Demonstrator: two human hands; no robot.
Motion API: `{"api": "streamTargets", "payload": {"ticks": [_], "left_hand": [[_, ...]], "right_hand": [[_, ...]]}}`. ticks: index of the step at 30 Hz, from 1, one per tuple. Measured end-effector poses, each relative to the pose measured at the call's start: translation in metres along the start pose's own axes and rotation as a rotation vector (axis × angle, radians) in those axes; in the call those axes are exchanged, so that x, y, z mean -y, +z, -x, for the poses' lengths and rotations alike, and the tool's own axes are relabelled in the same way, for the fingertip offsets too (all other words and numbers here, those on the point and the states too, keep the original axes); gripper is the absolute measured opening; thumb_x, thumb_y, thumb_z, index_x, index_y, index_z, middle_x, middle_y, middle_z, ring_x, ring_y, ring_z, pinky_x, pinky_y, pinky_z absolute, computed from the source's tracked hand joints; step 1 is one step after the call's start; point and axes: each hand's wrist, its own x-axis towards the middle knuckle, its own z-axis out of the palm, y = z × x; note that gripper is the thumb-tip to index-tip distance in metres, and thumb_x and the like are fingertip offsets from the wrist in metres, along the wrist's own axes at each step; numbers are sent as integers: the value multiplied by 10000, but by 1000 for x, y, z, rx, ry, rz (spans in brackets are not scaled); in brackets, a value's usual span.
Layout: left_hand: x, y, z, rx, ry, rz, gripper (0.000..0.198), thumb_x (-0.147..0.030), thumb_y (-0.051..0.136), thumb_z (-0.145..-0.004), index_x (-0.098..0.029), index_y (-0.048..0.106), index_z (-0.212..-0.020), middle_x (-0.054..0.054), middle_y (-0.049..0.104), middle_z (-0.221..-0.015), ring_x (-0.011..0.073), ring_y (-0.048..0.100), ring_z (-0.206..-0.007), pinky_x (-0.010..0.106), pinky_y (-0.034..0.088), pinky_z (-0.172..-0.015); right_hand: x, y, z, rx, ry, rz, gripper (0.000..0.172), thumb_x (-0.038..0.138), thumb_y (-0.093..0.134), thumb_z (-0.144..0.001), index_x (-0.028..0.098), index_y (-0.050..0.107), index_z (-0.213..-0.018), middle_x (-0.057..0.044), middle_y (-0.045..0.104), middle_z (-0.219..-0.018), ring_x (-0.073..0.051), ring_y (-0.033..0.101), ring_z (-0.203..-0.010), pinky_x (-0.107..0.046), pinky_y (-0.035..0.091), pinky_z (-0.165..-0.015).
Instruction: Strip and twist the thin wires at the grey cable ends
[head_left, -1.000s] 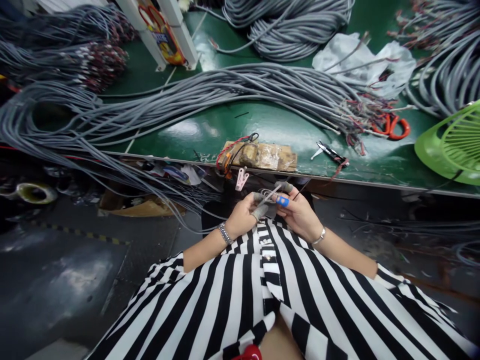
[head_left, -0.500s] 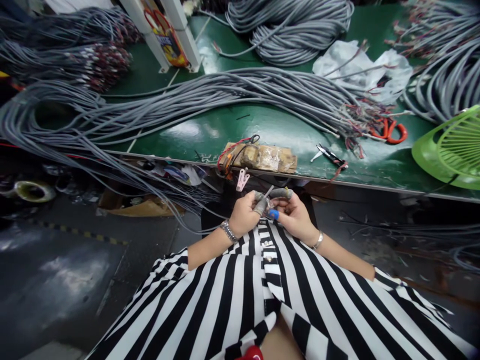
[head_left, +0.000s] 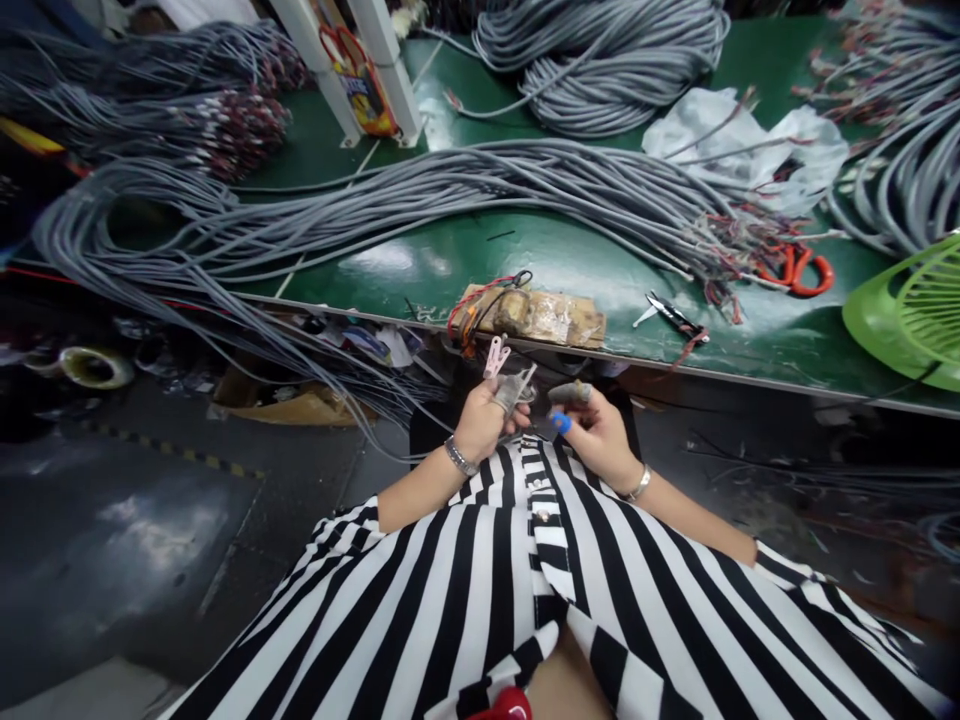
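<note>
Pinched between the covered thumb and finger of my left hand is the end of a grey cable. My right hand is a little to the right, apart from the cable. Its fingers are curled together, with a grey cover on the forefinger and a blue wrap on the thumb; whether anything small sits between them I cannot make out. Just beyond the left hand, a pink clothes peg hangs near the bench edge, by a taped wooden block with red and black wires.
A long bundle of grey cables lies across the green bench and droops over its left edge. Small snips, orange-handled scissors and a green fan are on the right. Coiled cables lie behind.
My hands have parted: the right has drawn off to the right from the cable end, while the left keeps hold of it. The whole view has shifted slightly.
</note>
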Motion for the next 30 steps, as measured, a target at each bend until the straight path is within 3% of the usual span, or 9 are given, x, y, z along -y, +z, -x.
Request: {"api": "streamTargets", "payload": {"ticks": [2,5,8,11,18,21,24,26,30], "left_hand": [[5,3,3,26,3,40,409,-486,734,-649,-141,591,-816,15,647,-649,113,619,-513,154,354,-358],[11,6,5,73,39,95,378,-457,745,-658,-139,626,-824,28,676,-737,117,632,-631,182,456,-484],[13,8,6,101,75,114,331,-402,766,-653,-139,660,-823,14,680,-753,104,613,-688,215,497,-654],[12,8,7,51,112,59,312,-361,796,-615,-142,668,-798,-3,666,-759,95,588,-704,217,483,-696],[12,2,16,-16,102,157,339,-420,779,-629,-152,618,-758,-50,547,-557,45,449,-484,166,359,-466],[12,-5,22,91,82,274,392,-478,764,-637,-173,560,-775,-40,578,-605,32,401,-409,166,224,-367],[8,-12,29,218,48,365,422,-510,750,-645,-187,501,-749,-24,597,-681,58,486,-440,181,281,-375],[4,-16,34,235,32,387,405,-528,693,-707,-186,476,-703,-46,499,-564,59,452,-407,194,309,-391],[-1,-36,50,185,80,397,492,-556,587,-787,-167,401,-550,-68,286,-420,24,240,-310,195,210,-360]], "right_hand": [[-1,-1,-3,-105,4,60,405,293,749,-681,219,599,-1050,-40,621,-929,-133,531,-669,-261,430,-557],[-6,2,-10,-68,59,118,534,272,793,-612,211,572,-1094,-52,631,-1002,-162,561,-766,-281,462,-631],[-17,6,-17,3,124,95,442,282,784,-613,195,584,-998,-29,642,-889,-158,561,-753,-291,469,-675],[-25,9,-20,29,153,18,293,338,749,-657,192,594,-857,2,607,-756,-140,534,-680,-288,460,-654],[-20,15,-19,44,268,-246,319,447,737,-675,182,564,-710,29,551,-610,-76,415,-513,-212,345,-480],[-20,19,-18,76,401,-436,351,464,728,-686,179,529,-735,40,537,-569,-30,274,-413,-185,168,-393],[-21,22,-18,125,465,-526,364,446,745,-665,178,510,-738,47,527,-547,-13,225,-383,-184,95,-380],[-20,24,-19,127,499,-545,372,437,754,-648,181,497,-729,59,501,-524,-8,213,-373,-181,87,-375],[-12,31,-18,122,537,-560,394,432,761,-634,188,461,-706,80,442,-489,-3,187,-367,-176,79,-372]]}}
